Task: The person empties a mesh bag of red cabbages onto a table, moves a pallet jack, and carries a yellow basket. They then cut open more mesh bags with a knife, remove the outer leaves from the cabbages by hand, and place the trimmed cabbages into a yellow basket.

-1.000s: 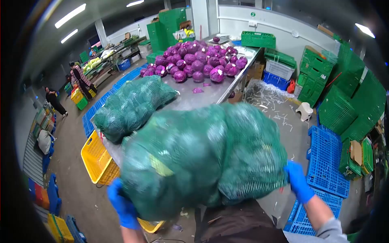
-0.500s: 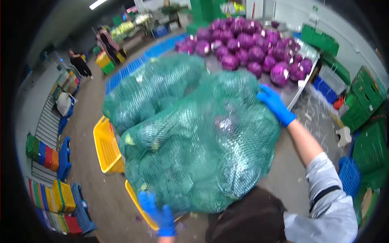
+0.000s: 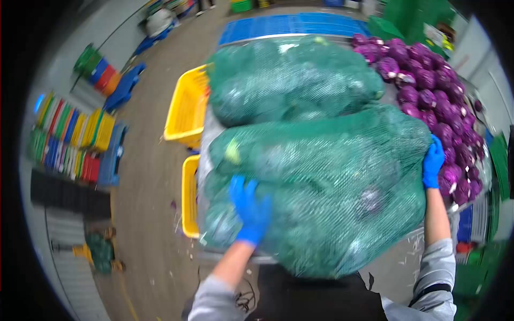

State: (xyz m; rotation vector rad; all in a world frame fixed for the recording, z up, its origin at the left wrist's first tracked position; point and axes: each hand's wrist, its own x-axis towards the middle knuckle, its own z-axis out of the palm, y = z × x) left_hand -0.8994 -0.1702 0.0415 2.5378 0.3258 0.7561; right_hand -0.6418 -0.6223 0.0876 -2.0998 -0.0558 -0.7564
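Note:
A large green net bag of cabbages (image 3: 321,187) lies across the metal table (image 3: 214,130) in front of me, with purple showing through the mesh. My left hand (image 3: 250,214) rests on its left part, fingers spread and a little blurred. At the right end, my right hand (image 3: 433,165) has its fingers around the edge of the netting; some fingertips are hidden against it. A second full net bag (image 3: 300,83) lies just behind the first. Loose purple cabbages (image 3: 428,77) are heaped beyond my right hand.
A yellow crate (image 3: 184,109) and another yellow crate (image 3: 190,206) stand against the table's left side. Blue slatted plastic (image 3: 294,25) borders the far edge. Stacked coloured crates (image 3: 99,131) line the left wall, and green crates (image 3: 484,270) stand at the right.
My view has turned, so the bags now lie more level across it. My left hand has gone from beside the near bag onto it; my right hand stays at its right end.

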